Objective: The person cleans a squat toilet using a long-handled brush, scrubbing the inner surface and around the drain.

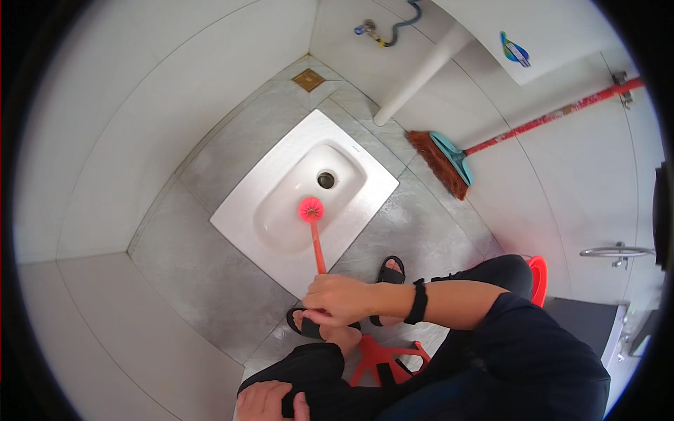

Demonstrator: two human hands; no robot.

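R hand (pixel 342 297) grip clamped on toilet brush (pixel 316 240), handle end hidden in fist. L hand (pixel 269 400) on trouser leg (pixel 302 360), cut off @ btm edge; grip: can't tell.

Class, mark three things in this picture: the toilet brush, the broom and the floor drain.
Toilet brush (pixel 315 236): head view, on its orange-red handle.
Broom (pixel 519 129): head view, on its red handle.
Floor drain (pixel 307 80): head view, on its square brass-coloured cover.

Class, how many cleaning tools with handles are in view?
2: the pink-headed brush in the right hand, over the squat toilet; the broom by the wall at right. Others could be hidden.
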